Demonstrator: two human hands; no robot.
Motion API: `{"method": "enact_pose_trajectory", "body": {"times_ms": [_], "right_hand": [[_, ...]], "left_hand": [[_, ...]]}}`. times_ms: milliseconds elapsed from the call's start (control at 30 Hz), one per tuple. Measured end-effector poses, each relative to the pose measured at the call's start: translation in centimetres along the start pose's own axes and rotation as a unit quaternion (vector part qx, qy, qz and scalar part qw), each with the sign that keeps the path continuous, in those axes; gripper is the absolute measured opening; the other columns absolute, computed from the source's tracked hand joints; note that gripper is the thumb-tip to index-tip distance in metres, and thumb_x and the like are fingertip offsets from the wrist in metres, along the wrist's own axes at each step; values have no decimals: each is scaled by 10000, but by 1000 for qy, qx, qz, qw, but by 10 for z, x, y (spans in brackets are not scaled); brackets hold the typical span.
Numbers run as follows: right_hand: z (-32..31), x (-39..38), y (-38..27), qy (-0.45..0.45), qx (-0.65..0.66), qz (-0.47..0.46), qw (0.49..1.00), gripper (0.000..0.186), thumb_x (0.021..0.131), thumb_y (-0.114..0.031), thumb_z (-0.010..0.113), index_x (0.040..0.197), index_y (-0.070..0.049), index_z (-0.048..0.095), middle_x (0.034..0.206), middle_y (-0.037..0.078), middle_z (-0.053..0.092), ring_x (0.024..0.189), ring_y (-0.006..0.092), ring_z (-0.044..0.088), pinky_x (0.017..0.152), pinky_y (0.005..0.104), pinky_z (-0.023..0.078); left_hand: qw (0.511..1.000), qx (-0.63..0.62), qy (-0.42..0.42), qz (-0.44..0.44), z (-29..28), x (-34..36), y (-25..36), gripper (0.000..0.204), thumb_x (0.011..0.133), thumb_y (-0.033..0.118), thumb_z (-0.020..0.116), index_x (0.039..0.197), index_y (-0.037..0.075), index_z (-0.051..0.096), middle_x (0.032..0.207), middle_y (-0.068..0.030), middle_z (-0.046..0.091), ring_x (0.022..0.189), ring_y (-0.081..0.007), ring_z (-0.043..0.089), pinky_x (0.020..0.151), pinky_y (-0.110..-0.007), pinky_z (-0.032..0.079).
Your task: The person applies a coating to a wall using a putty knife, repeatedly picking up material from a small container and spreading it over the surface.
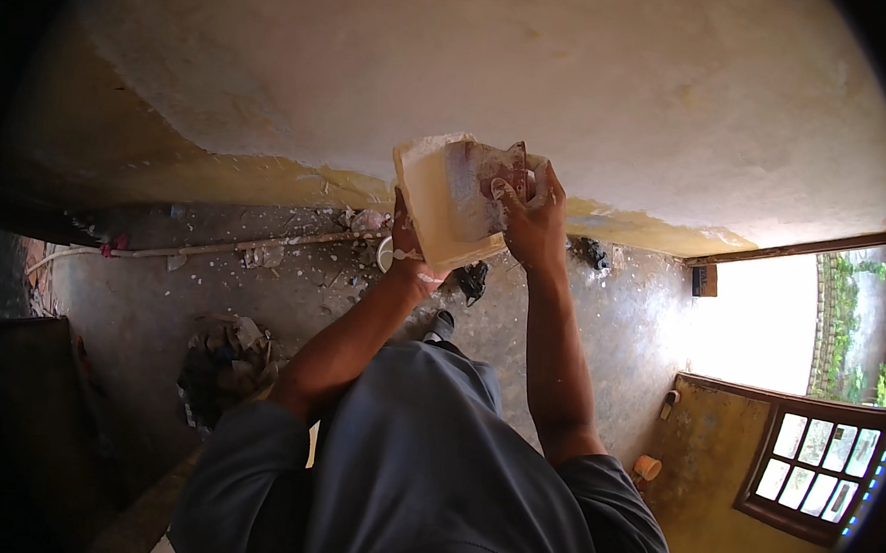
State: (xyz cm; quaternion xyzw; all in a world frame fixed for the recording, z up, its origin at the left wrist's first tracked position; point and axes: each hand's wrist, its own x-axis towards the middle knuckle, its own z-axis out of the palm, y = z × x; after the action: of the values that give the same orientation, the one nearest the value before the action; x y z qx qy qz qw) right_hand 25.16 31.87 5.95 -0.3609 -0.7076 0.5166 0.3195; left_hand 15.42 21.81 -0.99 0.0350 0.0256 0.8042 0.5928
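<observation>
In front of the wall my left hand supports a cream-coloured, shallow rectangular tray from below and behind, its fingers partly hidden by it. White paste smears that hand near the wrist. My right hand is closed around a flat, wide scraper, brownish and coated with pale paste. Its blade lies against the inside of the tray, over the right half. Whitish paste also marks the right fingers.
A tall wall carries a pale coat over yellow paint. Along its foot lie a long pole, scattered white bits and a black plastic bag. A debris-filled sack stands left. A bright doorway opens at right, beside a window.
</observation>
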Motion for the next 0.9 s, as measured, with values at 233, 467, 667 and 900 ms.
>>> {"method": "enact_pose_trajectory", "body": {"times_ms": [233, 467, 667, 900], "right_hand": [[-32, 6, 51, 22, -68, 11, 997, 518, 847, -191, 687, 1254, 68, 497, 1112, 209, 635, 1040, 348, 630, 925, 422, 490], [-109, 6, 70, 119, 397, 146, 898, 224, 896, -73, 593, 1119, -55, 571, 997, 47, 648, 927, 175, 650, 720, 319, 541], [-222, 93, 92, 237, 476, -36, 846, 288, 881, -8, 618, 1165, -36, 578, 1058, 76, 662, 896, 198, 647, 739, 328, 558], [-225, 182, 15, 615, 69, -133, 774, 185, 858, -89, 648, 990, 40, 661, 902, 166, 690, 765, 284, 677, 691, 379, 517]], "left_hand": [[1000, -12, -14, -16, -3, -1, -7, 693, 919, 591, 485, 1457, 166, 387, 1423, -121, 485, 1264, -342, 518, 986, -589, 474], [1000, 15, 18, -10, -21, -5, -13, 675, 927, 573, 483, 1458, 169, 383, 1419, -136, 486, 1261, -377, 514, 971, -628, 466], [998, 55, 33, 10, -38, -20, -10, 661, 934, 557, 481, 1460, 171, 380, 1415, -148, 488, 1258, -407, 510, 959, -662, 459], [996, 77, 20, 28, 6, -50, -3, 713, 888, 569, 561, 1464, 197, 363, 1401, -142, 499, 1211, -458, 531, 898, -704, 479]]}}
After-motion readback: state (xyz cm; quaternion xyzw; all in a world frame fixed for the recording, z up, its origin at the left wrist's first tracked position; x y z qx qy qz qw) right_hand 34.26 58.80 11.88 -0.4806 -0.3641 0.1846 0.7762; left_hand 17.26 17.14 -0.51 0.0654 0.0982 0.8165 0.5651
